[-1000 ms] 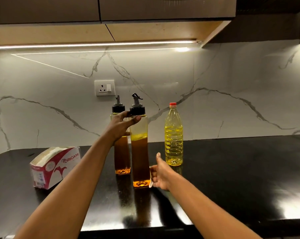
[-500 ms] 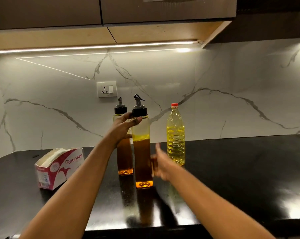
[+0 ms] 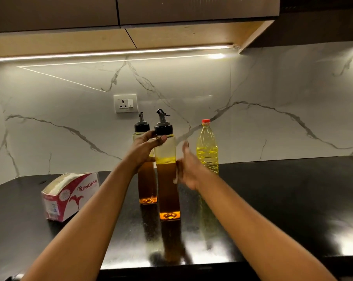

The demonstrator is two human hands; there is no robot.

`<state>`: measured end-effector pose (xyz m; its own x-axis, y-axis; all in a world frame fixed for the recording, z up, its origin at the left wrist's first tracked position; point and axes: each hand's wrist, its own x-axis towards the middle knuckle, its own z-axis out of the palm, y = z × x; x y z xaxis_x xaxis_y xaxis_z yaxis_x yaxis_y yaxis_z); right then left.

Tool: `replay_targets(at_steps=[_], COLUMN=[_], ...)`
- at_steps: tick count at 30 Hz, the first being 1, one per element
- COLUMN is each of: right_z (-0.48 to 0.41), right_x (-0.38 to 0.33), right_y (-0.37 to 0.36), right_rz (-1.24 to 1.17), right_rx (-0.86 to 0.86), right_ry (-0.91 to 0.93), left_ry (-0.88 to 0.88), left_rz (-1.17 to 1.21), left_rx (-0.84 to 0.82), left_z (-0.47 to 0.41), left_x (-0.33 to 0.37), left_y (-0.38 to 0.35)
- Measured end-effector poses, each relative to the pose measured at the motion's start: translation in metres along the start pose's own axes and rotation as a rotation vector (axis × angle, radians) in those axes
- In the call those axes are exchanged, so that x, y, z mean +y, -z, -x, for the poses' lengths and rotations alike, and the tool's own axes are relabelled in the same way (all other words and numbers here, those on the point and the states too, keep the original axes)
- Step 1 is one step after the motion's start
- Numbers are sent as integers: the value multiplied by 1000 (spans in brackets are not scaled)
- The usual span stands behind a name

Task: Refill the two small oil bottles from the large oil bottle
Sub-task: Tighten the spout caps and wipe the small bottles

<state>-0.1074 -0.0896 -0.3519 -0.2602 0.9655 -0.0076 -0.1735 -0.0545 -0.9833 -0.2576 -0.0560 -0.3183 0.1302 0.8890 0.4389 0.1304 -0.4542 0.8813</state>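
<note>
Left hand [image 3: 146,148] is up at the shoulder of the front small bottle [image 3: 168,183], right under its black pourer cap [image 3: 163,128]. Thumb is laid across the front face and fingers are curled round behind, between the two small bottles, so it grips the front one. Right hand [image 3: 189,169] is motion-blurred, palm facing left, fingers straight, thumb up, holding nothing. It sits just beside the front bottle's right side at about the oil line; with the blur, can't tell if it actually touches. Both small bottles stand upright on the black countertop [image 3: 293,199], square-sided, dark amber oil filling roughly the lower two thirds. Rear small bottle [image 3: 147,185] is just behind and left of the front one. Large oil bottle [image 3: 207,153] stands upright to their right, near the marble backsplash [image 3: 273,128], red cap [image 3: 205,121] on, yellow oil inside; the right hand overlaps its lower left edge in view. Tissue box [image 3: 70,195] sits tilted on the counter well to the left. Wall socket [image 3: 125,103] is on the backsplash above the small bottles
</note>
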Motion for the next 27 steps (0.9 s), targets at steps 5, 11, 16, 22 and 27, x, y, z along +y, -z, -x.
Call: replay_targets(at_steps=[5,11,16,22,27], right_z=[7,3,-6,-11,-23], right_x=[66,-40,-4,104,103], right_y=[13,-4,-7,28,40], right_rz=[-120,-112,103,254,355], right_rx=[44,-11,69,139,230], right_ry=[-299,120,224,13,-2], left_ry=[14,8,15,59,77], left_rz=[39,20,26,121,318], left_rx=[-23,-18,-4,-48,-52], left_z=[3,3,0,0,0], left_x=[3,3,-1,3,-5], left_y=[-2,-1,0,1,1])
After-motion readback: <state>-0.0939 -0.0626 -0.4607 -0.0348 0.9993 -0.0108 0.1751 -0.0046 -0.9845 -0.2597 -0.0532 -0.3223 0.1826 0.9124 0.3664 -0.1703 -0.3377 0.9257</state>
